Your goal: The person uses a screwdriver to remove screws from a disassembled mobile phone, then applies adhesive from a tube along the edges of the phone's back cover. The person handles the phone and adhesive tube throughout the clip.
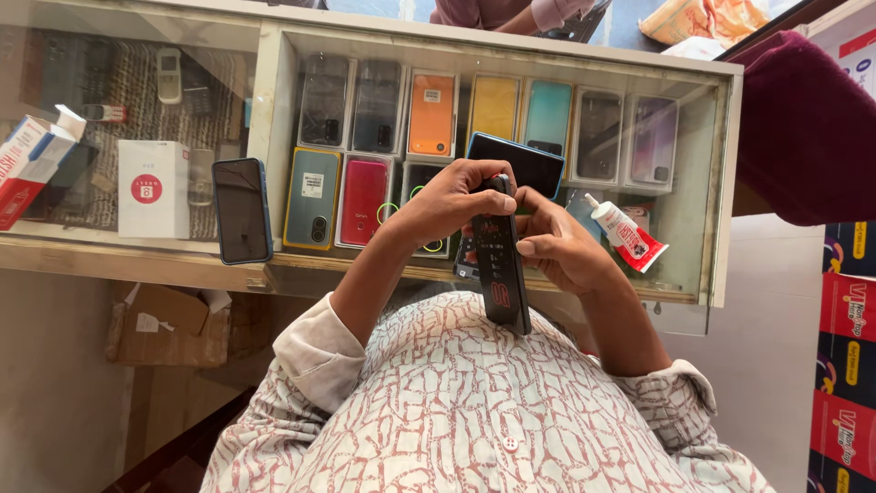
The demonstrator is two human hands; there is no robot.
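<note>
We hold a long black phone (499, 265) upright over our belly, its lower end close against our patterned shirt (474, 411). Our left hand (447, 205) wraps the top of it, fingers curled over the upper edge in a pressed-together grip, while our right hand (557, 246) steadies the side, thumb laid against the edge and fingers folded behind.

We judge the main risk to be a slip: the phone hangs in the air with only its top and one side held, so if either grip loosens it could slide down and drop to the floor. Pressing hard with the thumb near the edge could also twist or lever the body.

A second phone with a dark screen (516, 164) lies flat on the glass just beyond our hands, and a careless elbow could push it. A small white glue tube with a red label (625, 233) lies beside our right hand and could be knocked or squeezed.

The desk (721, 183) is a glass-topped display case with rows of coloured phone covers (431, 114) beneath. Another dark phone (242, 210) lies further left, near a white box (152, 187). Stacked red cartons (844, 347) stand at the right, and a cardboard box (169, 319) sits on the floor.
</note>
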